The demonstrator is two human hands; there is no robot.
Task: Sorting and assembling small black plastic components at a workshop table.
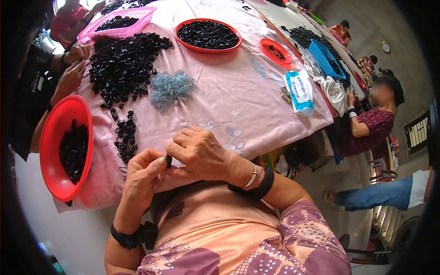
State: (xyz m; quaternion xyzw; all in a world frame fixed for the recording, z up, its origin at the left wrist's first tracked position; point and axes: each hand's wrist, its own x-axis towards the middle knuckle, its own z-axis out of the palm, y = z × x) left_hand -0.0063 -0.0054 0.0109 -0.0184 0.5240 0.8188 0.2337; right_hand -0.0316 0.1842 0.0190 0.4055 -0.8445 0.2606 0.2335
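My left hand (143, 173) and my right hand (198, 153) meet at the near edge of the pink cloth, fingers closed. Between the fingertips is a small black piece (169, 161), pinched from both sides; its exact kind is too small to make out. Just beyond my left hand runs a strip of similar black pieces (125, 137), leading toward a large heap of black pieces (121, 66). A pile of small clear, bluish pieces (172, 89) lies beside that heap. At the left edge, a red bowl (49, 158) holds more black pieces.
Farther back are a pink basket (149, 17), a red tray of black pieces (239, 41), a small red plate (286, 58) and a white-and-blue packet (299, 91). A co-worker's hands (75, 64) work at left; another person (371, 114) sits at right near a blue basket (321, 57).
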